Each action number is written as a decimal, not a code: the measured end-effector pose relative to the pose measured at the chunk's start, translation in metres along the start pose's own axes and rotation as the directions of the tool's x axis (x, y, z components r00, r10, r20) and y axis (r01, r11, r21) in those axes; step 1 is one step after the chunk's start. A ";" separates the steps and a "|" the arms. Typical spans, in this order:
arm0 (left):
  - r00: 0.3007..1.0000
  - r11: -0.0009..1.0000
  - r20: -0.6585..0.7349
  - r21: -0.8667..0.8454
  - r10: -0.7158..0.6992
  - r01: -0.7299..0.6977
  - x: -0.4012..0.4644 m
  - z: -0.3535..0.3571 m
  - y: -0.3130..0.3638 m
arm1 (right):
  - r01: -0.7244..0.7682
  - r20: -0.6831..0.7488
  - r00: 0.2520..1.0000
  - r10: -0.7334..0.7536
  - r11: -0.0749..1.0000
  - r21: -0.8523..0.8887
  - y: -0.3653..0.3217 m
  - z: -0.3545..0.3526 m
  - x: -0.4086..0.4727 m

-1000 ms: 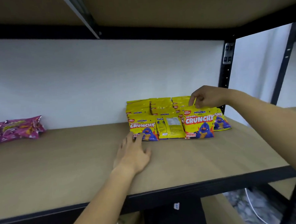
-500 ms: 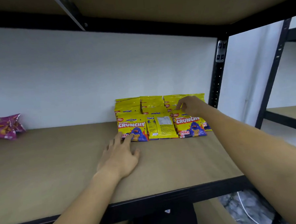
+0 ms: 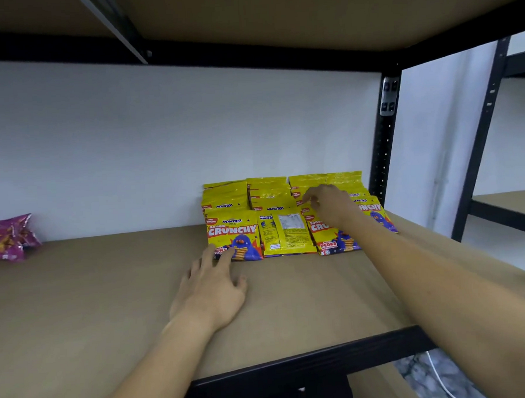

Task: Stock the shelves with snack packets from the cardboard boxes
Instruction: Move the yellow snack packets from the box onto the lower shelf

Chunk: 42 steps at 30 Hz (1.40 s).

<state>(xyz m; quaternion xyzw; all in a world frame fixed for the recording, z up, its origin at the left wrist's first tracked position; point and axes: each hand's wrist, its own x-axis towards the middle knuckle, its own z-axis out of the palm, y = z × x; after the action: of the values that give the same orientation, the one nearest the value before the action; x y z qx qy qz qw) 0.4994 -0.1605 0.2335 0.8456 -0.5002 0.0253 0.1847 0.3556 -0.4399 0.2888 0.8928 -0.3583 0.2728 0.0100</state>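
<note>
Several yellow "Monster Crunchy" packets [image 3: 233, 234]; left hand [image 3: 212, 288] flat, right hand [image 3: 331, 206] pinching one.

The right hand [image 3: 331, 206] is covering the top of 1 front yellow packet [image 3: 333, 237], hiding most of its "CRUNCHY" lettering. Whether its fingers are pinching anything is not showing. The pink packets [image 3: 4, 238] are running off the left edge, their print blurring.

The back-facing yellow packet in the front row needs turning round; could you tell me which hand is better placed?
Probably the left hand: it lies flat and free before the back-facing packet, while the right hand is busy pinching another packet.
</note>
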 end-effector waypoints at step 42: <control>0.999 1.000 -0.033 -0.020 0.012 -0.013 -0.011 -0.010 0.004 | -0.089 0.471 0.881 -0.035 0.967 0.238 -0.085 -0.110 -0.002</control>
<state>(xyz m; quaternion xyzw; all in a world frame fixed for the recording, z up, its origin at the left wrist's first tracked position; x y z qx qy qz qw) 0.4923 -0.1500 0.2418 0.8400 -0.5026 0.0352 0.2011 0.3560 -0.3523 0.3967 0.9211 -0.3246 0.0908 -0.1949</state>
